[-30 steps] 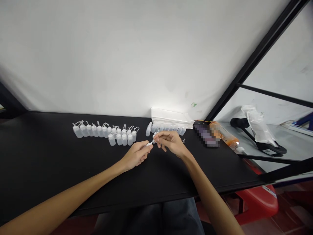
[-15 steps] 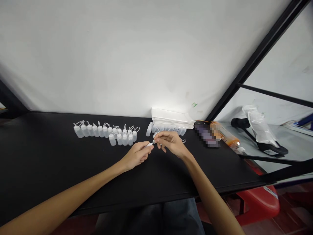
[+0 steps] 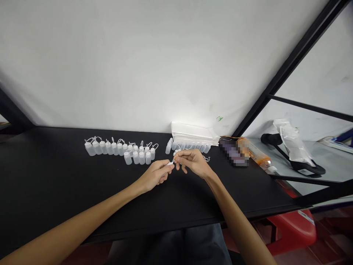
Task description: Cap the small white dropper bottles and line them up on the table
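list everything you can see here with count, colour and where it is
small bottle: one, translucent white, pinched between the two hands above the table middle
capped bottles: about sixteen, translucent white, two rows on the table's left-centre
far bottles: a row, exact count unclear, translucent white, in front of the paper stack
paper stack: one, white, against the wall
table: one, black, across the lower view
tube: one, orange and white, lying at the table's right end
plastic bag: one, clear, on the grey surface at right
black tool: one, under the bag
stool: one, red, lower right
left hand: fingers closed on the small bottle
right hand: fingertips at the bottle's tip
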Demonstrator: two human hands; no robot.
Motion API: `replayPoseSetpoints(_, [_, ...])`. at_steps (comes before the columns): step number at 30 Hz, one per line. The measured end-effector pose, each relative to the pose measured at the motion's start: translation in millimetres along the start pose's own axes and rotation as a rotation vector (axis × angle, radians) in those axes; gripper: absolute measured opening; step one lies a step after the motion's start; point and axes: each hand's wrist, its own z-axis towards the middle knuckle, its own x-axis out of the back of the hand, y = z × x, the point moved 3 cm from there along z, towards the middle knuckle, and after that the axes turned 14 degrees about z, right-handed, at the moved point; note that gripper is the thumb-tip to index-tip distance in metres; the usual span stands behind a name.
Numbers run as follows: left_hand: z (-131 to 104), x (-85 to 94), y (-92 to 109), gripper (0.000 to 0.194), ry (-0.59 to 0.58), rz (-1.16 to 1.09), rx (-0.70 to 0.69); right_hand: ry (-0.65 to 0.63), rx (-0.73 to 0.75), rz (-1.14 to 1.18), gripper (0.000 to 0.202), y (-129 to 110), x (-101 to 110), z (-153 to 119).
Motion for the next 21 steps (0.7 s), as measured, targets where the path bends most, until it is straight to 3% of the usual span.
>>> replayPoseSetpoints(21, [2.2, -2.7, -4.4, 0.036, 0.034, -0.053, -0.029, 0.006, 0.016, -0.018, 0.031, 14.3, -2.6, 4.6])
